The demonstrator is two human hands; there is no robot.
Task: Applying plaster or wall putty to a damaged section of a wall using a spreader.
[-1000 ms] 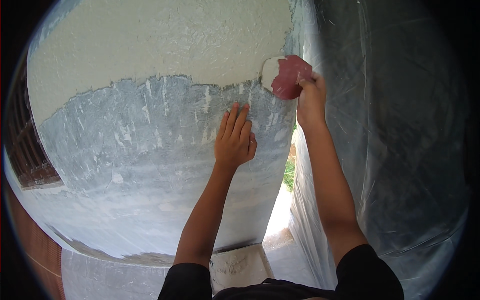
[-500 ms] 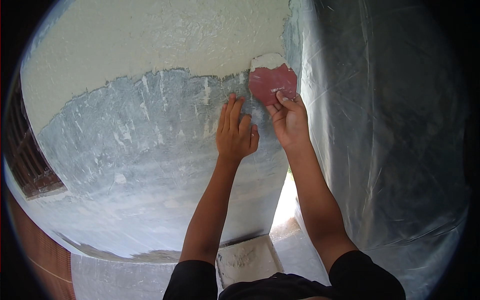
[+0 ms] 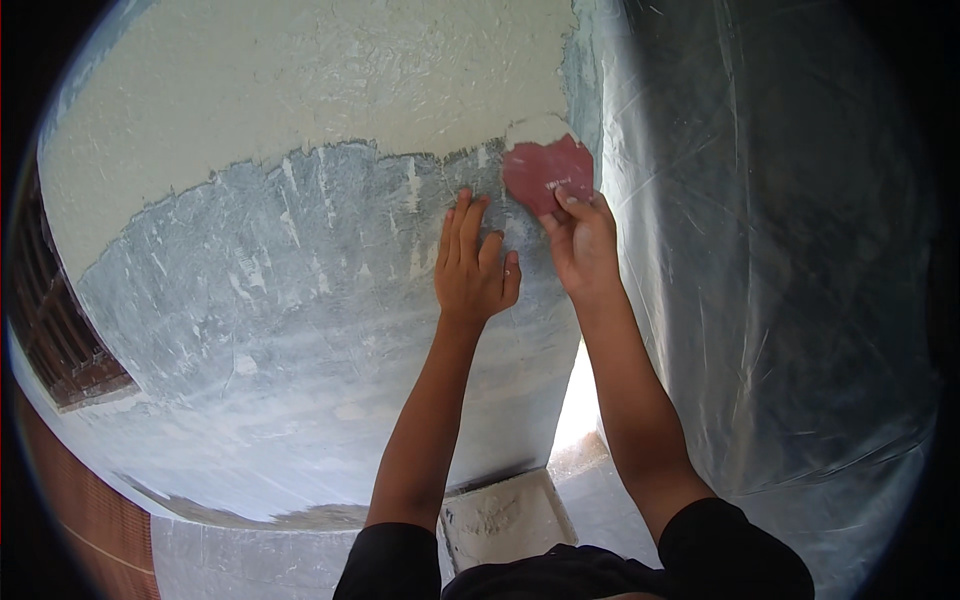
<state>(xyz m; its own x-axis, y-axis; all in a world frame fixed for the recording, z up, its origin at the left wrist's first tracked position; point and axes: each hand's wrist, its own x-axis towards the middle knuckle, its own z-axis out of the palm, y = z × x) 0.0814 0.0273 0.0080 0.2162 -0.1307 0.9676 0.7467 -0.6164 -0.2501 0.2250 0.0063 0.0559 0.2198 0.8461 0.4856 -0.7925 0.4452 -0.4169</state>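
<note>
Between thumb and fingers, my right hand [image 3: 585, 240] grips a flat red putty scraper [image 3: 550, 175] by its lower edge. Pale putty [image 3: 540, 129] covers the scraper's upper edge, which lies at or against the wall near its right side. My left hand [image 3: 474, 258] rests on the bare grey part of the wall [image 3: 330, 270], fingers stretched upward, holding nothing. Above both hands, a coat of cream putty [image 3: 330, 80] spreads over the wall and ends in a ragged lower border. Streaks of putty mark the grey surface below it.
Clear plastic sheeting [image 3: 770, 250] hangs along the right side, beside a bright gap at the wall's edge. A putty-smeared pale tray [image 3: 510, 515] lies low in front of me. Brown slats [image 3: 65, 300] and a reddish-brown woven surface [image 3: 90, 500] are at the left.
The scraper has shifted slightly down and tilts a little differently in my right hand. My left hand stays in nearly the same place on the wall.
</note>
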